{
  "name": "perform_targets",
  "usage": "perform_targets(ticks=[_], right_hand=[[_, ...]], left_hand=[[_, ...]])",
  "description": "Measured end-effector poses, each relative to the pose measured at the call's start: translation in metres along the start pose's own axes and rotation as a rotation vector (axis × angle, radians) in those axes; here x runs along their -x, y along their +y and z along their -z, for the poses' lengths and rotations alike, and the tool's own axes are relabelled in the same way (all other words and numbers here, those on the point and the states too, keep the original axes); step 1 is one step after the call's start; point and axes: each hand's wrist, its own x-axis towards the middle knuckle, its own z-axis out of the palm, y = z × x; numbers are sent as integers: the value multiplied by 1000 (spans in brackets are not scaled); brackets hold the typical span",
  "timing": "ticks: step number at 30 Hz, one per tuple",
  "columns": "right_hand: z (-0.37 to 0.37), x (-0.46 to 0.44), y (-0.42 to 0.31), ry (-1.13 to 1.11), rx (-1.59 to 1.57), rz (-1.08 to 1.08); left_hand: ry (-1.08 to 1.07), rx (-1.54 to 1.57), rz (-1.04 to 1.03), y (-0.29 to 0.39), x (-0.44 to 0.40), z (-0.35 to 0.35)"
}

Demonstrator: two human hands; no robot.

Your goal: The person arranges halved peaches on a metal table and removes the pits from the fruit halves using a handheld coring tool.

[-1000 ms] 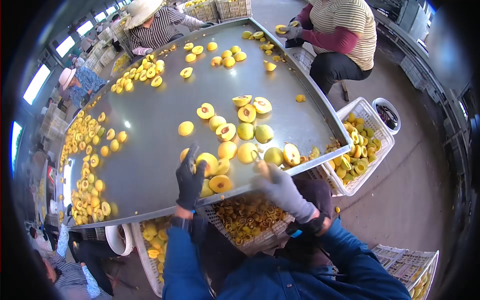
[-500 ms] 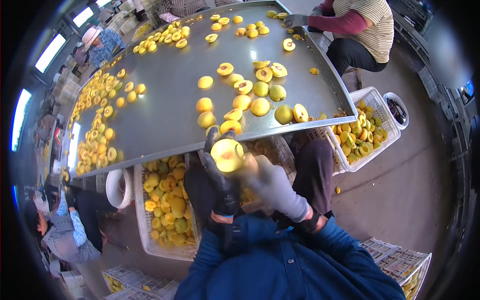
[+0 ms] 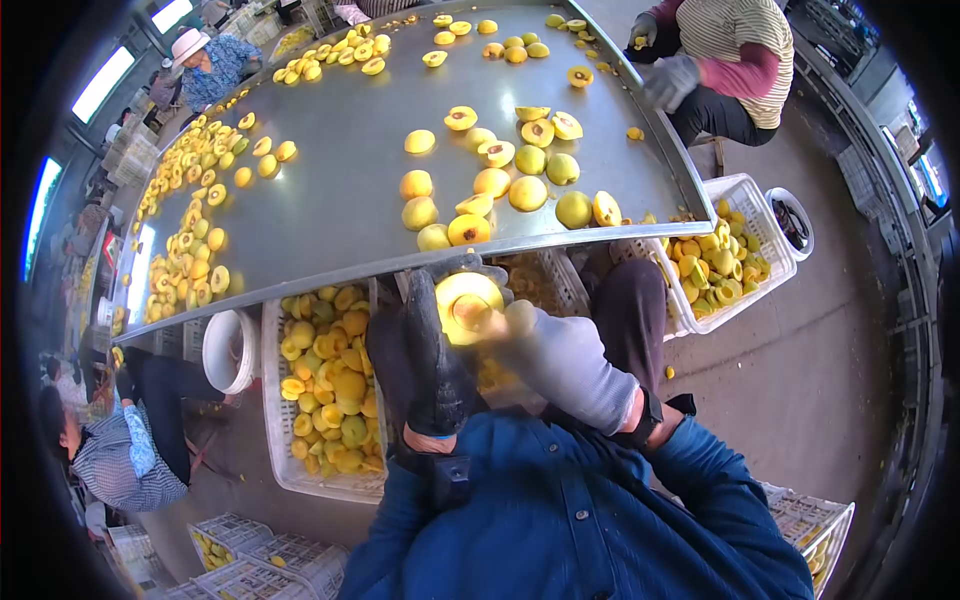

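Observation:
In a dark glove, my left hand point(image 3: 438, 350) is wrapped round a yellow peach half point(image 3: 458, 290), cut face up, just below the table's near edge. My right hand point(image 3: 565, 365), in a grey glove, is closed at the peach's right side, its fingers over the middle of the cut face. A round outline shows around the pit hollow; whatever the right fingers hold is hidden by blur and the glove. Close beyond my hands, several peach halves point(image 3: 469, 229) lie on the metal table point(image 3: 330, 220), some cut side up with reddish centres.
A white crate of peach halves point(image 3: 272, 420) stands left of my legs, beside a white bucket point(image 3: 230, 350). Another crate point(image 3: 783, 262) sits at the right, near a small bucket point(image 3: 808, 222). Co-workers sit around the table, one point(image 3: 730, 70) at the far right.
My right hand has shifted so its fingers cover the middle of the cut face. Both hands are slightly lower relative to the table edge. The co-worker at right has drawn their hands back off the table.

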Motion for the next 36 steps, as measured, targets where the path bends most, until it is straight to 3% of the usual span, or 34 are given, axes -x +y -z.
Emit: perform_targets(ticks=[3,6,12,15,18,21,22,25,26,27,28,30,31,33,35,36], right_hand=[[3,-5,-6,-121,-78,-94],[0,-5,-6,-172,-197,-71],[1,-4,-2,-159,-424,-127],[-9,0,1,-159,-982,-126],[37,-10,3,-879,-1673,-597],[20,3,8,-966,-2084,-578],[11,2,19,-1100,-2170,-523],[5,-4,5,-426,-1407,-9],[33,-8,8,-717,-1276,-442],[37,-13,12,-742,-1140,-385],[31,-12,19,-784,-1226,-388],[-25,-2,62,-835,-1307,-423],[-36,-2,68,-654,-972,-359],[-70,20,101,-392,161,-25],[-69,25,108,-368,21,-219],[-70,26,110,-357,-52,-319]], left_hand=[[17,-153,-66,8,1,-3],[77,32,6,11,-3,-9],[214,-62,-23,9,-7,-17],[192,-205,-63,7,-6,-15],[49,11,-30,-4,-11,-7],[-67,28,-7,-2,-8,-10],[-92,47,0,-2,-7,-11],[-145,100,31,-11,-8,-6],[-108,32,-6,-20,-8,-1],[-50,-86,-59,-30,-8,8],[0,-189,-102,-38,-7,16],[75,-85,-142,-53,-14,28],[136,-47,-161,-60,-19,45],[292,-123,-189,-74,-25,102],[452,-348,-185,-77,-24,157],[431,-688,-259,-75,-24,176]])
